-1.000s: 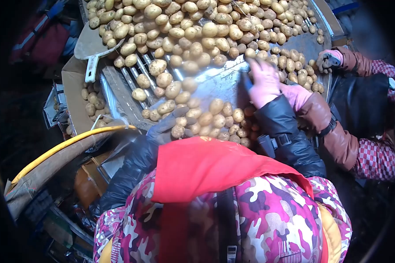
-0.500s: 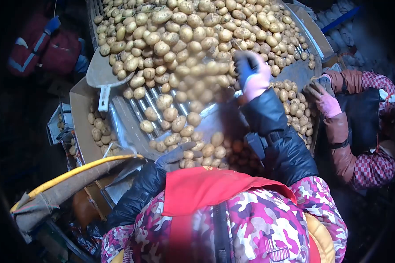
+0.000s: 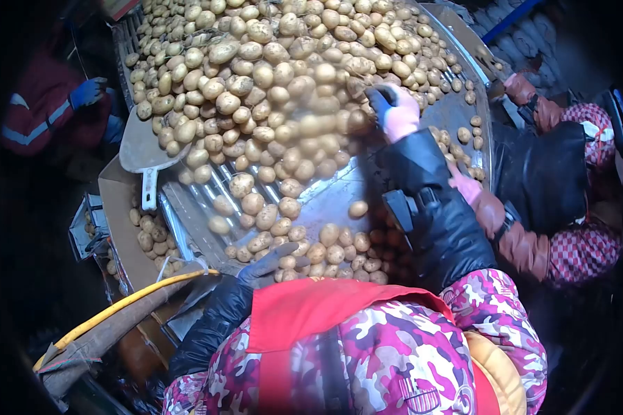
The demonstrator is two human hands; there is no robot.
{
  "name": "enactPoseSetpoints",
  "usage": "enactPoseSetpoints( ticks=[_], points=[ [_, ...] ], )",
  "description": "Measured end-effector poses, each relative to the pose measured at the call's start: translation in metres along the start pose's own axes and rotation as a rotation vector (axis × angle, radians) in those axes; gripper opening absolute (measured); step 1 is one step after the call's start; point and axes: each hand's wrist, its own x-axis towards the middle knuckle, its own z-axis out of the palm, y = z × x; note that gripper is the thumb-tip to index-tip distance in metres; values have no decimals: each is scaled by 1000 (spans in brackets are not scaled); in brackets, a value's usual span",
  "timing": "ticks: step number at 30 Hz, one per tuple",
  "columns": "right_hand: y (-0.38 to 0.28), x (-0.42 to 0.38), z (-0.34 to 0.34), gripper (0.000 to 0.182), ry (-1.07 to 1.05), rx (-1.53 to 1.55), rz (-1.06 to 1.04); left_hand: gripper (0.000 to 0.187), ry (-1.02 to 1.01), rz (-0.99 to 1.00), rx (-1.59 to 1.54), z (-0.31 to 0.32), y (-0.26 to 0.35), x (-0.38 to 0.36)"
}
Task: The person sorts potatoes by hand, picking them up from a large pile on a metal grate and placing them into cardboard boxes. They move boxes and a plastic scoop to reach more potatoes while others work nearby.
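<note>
At far left, a person in dark red (image 3: 45, 114) stands in shadow. Next, a pale scoop (image 3: 142, 149) rests by the left edge of a big potato pile (image 3: 221, 90) on a slatted table (image 3: 187, 202). Below, the grey-gloved left hand (image 3: 266, 264) stretches its fingers out beside the nearer potatoes (image 3: 333, 254), apparently touching them. A lone potato (image 3: 358, 209) sits on a bare sheet (image 3: 332, 196). The right hand (image 3: 398, 114), in a pink and dark glove, has moved from over that sheet to the pile's edge, so the work seems centred there; its fingers curve, but whether they pinch a potato I cannot tell. At right, a co-worker's pink glove (image 3: 466, 185) has come in beside a potato cluster (image 3: 457, 149), smaller than a half-second ago
</note>
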Motion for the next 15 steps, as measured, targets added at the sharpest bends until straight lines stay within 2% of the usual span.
enactPoseSetpoints(
  ticks=[2, 4, 7, 8, 10, 12, 13, 15],
  points=[
    [-10, -18, -29, 21, -13, 284, -5, 69, 2, -10, -33, 0, 1, 2],
    [-10, -46, -63, 20, -56, 307, 141, 69, -3, 1, 41, 4, 3, -1],
    [4, -92, -115, 21, -91, 381, 300, 70, -32, 132, 298, -7, -12, 3],
    [-1, -114, -130, 22, -65, 417, 332, 66, -25, 140, 379, -10, -15, 4],
    [4, -148, -177, 24, -127, 379, 444, 66, 32, 125, 306, -11, -19, 5],
    [9, -188, -212, 26, -94, 370, 460, 66, 52, 81, 225, -11, -16, 7],
    [9, -206, -228, 29, -34, 443, 558, 66, 54, 57, 193, -11, -15, 11],
    [13, -230, -244, 33, 113, 552, 537, 65, 61, 26, 139, -13, -14, 15]
  ],
)
